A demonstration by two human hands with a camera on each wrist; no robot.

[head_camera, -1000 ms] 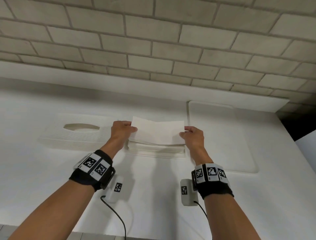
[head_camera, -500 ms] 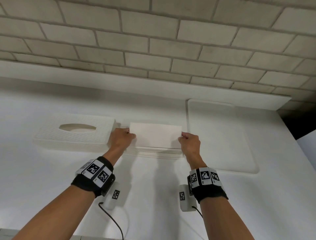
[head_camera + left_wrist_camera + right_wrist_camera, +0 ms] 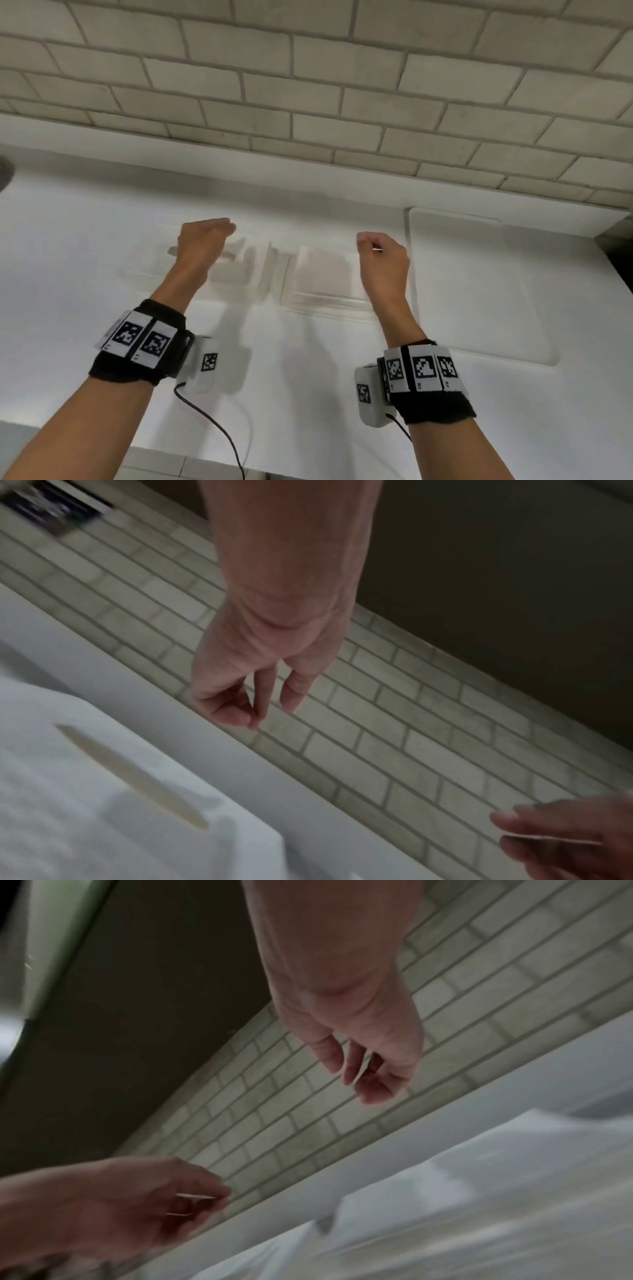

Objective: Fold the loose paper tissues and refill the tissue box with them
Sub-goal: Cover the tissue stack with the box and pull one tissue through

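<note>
A stack of folded white tissues (image 3: pixel 325 274) lies on the white counter between my hands, blurred by motion. The white textured tissue box (image 3: pixel 150 263) with its oval slot (image 3: pixel 130 777) sits just left of the stack. My left hand (image 3: pixel 219 229) hovers above the box's right end, fingers loosely curled and holding nothing (image 3: pixel 253 704). My right hand (image 3: pixel 366 241) hovers over the right edge of the stack, also loosely curled and empty (image 3: pixel 366 1077). Neither hand touches the tissues. In the right wrist view the stack (image 3: pixel 514 1164) lies below the hand.
A flat white board (image 3: pixel 479 291) lies on the counter right of the stack. A raised ledge (image 3: pixel 308 185) and a pale brick wall (image 3: pixel 308 85) close off the back. Wrist-camera cables (image 3: pixel 212 425) hang over the counter's front edge.
Both hands have let go of the folded tissue, which now lies on the stack. They have lifted off and moved apart, the left one going over the box.
</note>
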